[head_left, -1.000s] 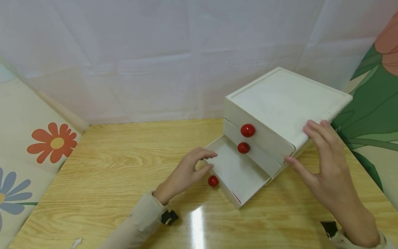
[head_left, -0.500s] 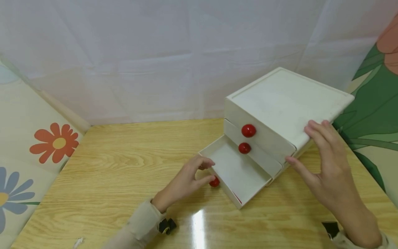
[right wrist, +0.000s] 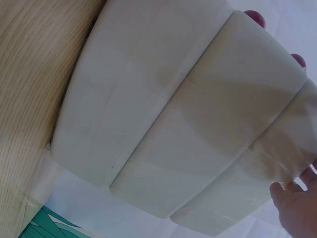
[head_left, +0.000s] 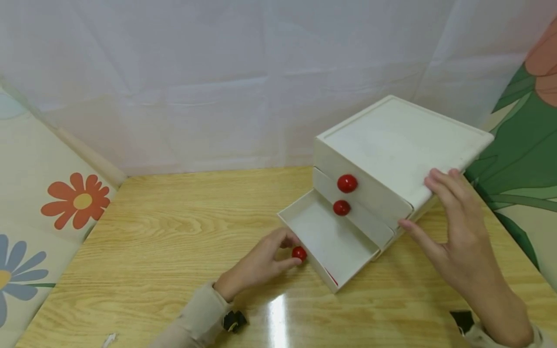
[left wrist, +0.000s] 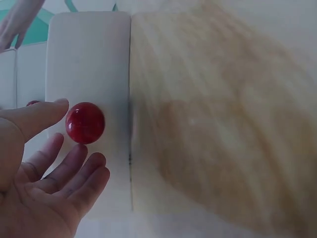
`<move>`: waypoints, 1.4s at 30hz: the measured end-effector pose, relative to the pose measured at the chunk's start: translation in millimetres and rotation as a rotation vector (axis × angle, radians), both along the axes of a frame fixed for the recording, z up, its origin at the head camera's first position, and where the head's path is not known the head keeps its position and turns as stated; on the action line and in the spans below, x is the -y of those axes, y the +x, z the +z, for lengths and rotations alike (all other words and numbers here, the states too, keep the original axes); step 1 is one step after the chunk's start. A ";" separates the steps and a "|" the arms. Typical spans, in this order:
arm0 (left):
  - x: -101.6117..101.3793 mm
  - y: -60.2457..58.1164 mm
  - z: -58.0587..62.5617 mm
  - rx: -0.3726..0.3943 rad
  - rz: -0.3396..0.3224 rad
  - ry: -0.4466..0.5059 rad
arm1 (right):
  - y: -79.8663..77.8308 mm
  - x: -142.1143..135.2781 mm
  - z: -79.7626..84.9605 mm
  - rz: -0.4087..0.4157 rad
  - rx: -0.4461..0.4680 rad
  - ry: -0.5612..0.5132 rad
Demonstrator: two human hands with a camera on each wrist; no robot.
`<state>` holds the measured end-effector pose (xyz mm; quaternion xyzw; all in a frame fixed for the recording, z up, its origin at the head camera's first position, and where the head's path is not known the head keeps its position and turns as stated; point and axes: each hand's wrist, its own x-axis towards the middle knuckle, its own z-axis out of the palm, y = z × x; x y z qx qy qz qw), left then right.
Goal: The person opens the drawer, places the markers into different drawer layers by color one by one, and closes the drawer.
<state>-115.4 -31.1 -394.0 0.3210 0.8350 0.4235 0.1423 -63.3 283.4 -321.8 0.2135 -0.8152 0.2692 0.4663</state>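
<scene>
A white drawer cabinet (head_left: 404,150) stands on the table with its bottom drawer (head_left: 326,232) pulled out. Each drawer front has a red round knob, such as the top knob (head_left: 347,183) and the middle knob (head_left: 341,208). My left hand (head_left: 261,263) is at the bottom drawer's knob (left wrist: 85,123), thumb on one side and loosely bent fingers on the other; a firm pinch does not show. My right hand (head_left: 461,237) rests on the cabinet's near right side, fingertips on its top edge and thumb near the front corner, as the right wrist view (right wrist: 299,203) partly shows.
The wooden table (head_left: 174,227) reaches left of the cabinet. A pale cloth wall (head_left: 196,96) stands behind, with flower-printed panels at both sides. A thin red mark (head_left: 331,276) lies along the drawer's inner edge. A small white scrap (head_left: 109,340) is at the front left.
My left hand has moved from the open drawer's rim down to its knob, its fingers coming around it. The bottom drawer came out slightly early on. My right hand has stayed in place.
</scene>
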 end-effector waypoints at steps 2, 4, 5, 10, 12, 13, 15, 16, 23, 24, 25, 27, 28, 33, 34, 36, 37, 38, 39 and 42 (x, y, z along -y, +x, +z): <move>-0.6 0.0 -2.3 -0.004 -0.006 0.000 | 0.3 -0.1 -0.4 0.000 0.003 0.000; -1.3 -0.2 -4.2 -0.007 -0.007 0.001 | 0.5 0.0 -0.6 0.000 0.003 -0.002; -1.7 -0.3 -4.9 -0.006 -0.006 0.002 | 0.5 0.0 -0.6 0.001 0.002 -0.004; -3.0 -1.3 -8.4 -0.006 -0.009 0.025 | 0.5 0.1 -0.3 -0.002 0.000 -0.006; -3.4 -1.3 -9.3 -0.011 -0.013 0.032 | 0.6 0.0 -0.4 -0.005 0.002 -0.005; -3.6 -1.3 -9.5 -0.013 -0.014 0.035 | 0.7 0.0 -0.5 -0.007 0.004 -0.004; -4.1 -0.9 -9.5 -0.016 -0.014 0.039 | 1.0 -0.3 -0.8 -0.009 0.008 -0.001; -4.4 -0.7 -9.2 -0.018 -0.013 0.039 | 1.0 -0.5 -1.0 -0.008 0.008 -0.002; -7.4 0.1 -5.3 -0.025 -0.017 0.019 | 1.0 -0.8 -1.9 -0.002 0.011 0.002; -7.7 0.1 -5.0 -0.031 -0.018 0.017 | 0.8 -0.6 -1.6 -0.001 0.009 0.000; -8.0 -0.1 -4.8 -0.036 -0.021 0.019 | 0.5 -0.4 -1.3 0.000 0.007 -0.001; -8.7 -0.9 -4.8 -0.051 -0.028 0.027 | 0.0 0.1 -0.7 0.002 0.003 -0.003; -9.0 -1.5 -5.3 -0.060 -0.030 0.029 | -0.1 0.4 -0.4 0.003 0.002 -0.005; -10.9 -4.8 -7.2 -0.096 -0.032 0.017 | -0.4 0.9 0.5 0.005 -0.002 -0.008; -11.3 -5.3 -7.2 -0.098 -0.030 0.012 | -0.5 0.8 0.6 0.006 -0.003 -0.009; -12.4 -6.0 -6.9 -0.100 -0.029 0.009 | -0.9 0.5 0.8 0.006 -0.008 -0.009; -13.2 -6.5 -6.6 -0.099 -0.029 0.011 | -1.0 0.4 0.7 0.006 -0.009 -0.010; -13.9 -6.8 -6.3 -0.097 -0.031 0.014 | -1.0 0.3 0.6 0.006 -0.009 -0.010; -14.8 -7.2 -5.9 -0.097 -0.033 0.017 | -1.1 0.3 0.3 0.004 -0.008 -0.009; -17.9 -8.4 -5.0 -0.085 -0.032 0.012 | -1.5 0.5 -0.5 0.005 -0.007 -0.008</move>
